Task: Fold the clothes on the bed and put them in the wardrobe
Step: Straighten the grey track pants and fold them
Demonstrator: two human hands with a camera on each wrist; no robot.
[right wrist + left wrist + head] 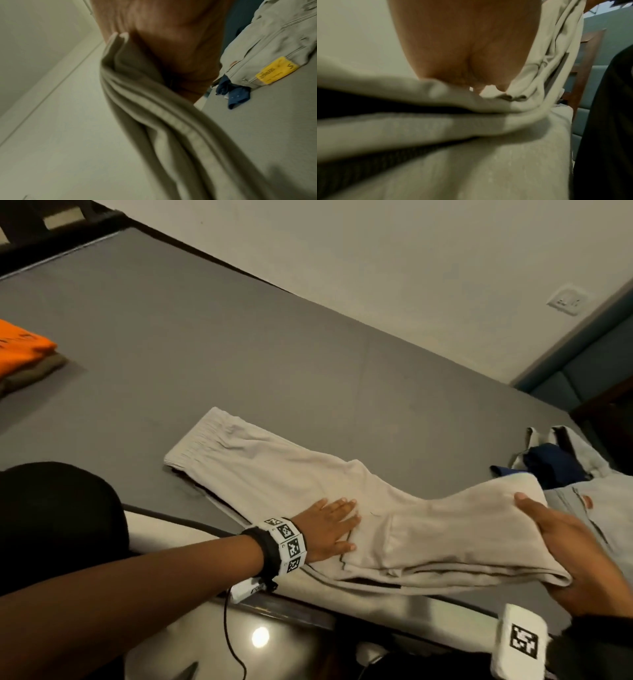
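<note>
While the left hand (330,527) pressed flat on the beige trousers (274,474) at bed (205,354) centre, the right hand (561,546) gripped their legs at four o'clock. Left wrist: layers (419,128) bunched, likely creasing. Right wrist: fingers (171,40) clamped the hems (137,94); these could slip.

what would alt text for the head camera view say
A person folds beige trousers on a grey bed: left hand pressing flat on the middle, right hand gripping the lifted leg end. Folded orange garment lies far left.
</note>
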